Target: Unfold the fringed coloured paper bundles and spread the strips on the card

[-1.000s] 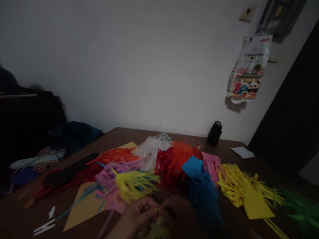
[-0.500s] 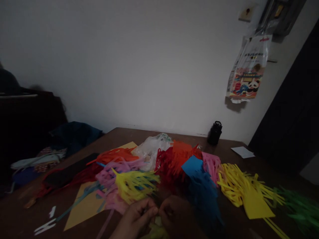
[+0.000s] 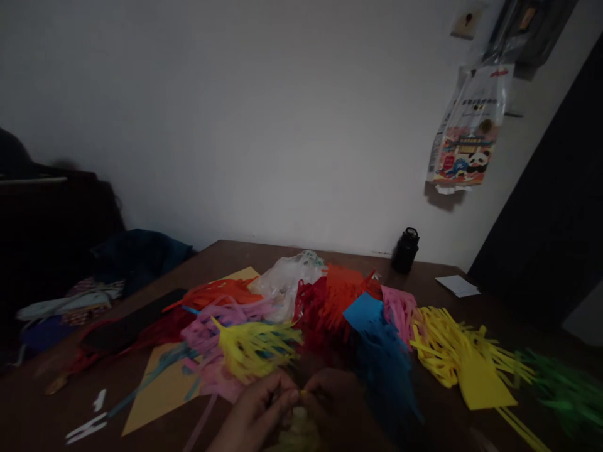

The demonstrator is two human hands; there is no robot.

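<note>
At the bottom middle, my left hand (image 3: 261,408) and my right hand (image 3: 336,405) are close together, fingertips pinched. Between them shows a bit of yellow strip (image 3: 303,393), too small and dark to make out well. Just below is a pale yellowish bundle (image 3: 299,430), partly hidden by my hands. A fringed yellow tassel (image 3: 254,348) lies beyond my left hand, over pink strips (image 3: 214,333). To the right of my right hand lies a blue fringed tassel (image 3: 384,358) with a flat blue top. Red strips (image 3: 313,311) and orange-red fringe (image 3: 339,292) lie behind.
Yellow fringe (image 3: 485,376) and green strips (image 3: 565,389) lie to the right. A clear plastic bag (image 3: 287,282), a black container (image 3: 405,251) and white paper (image 3: 456,285) are farther back. Yellow card (image 3: 155,395) and white pieces (image 3: 87,428) lie left. The wall (image 3: 301,125) borders the table.
My fingertips have parted slightly, and a bit of yellow now shows between them. My right hand has shifted a little. The things on the table lie as before.
</note>
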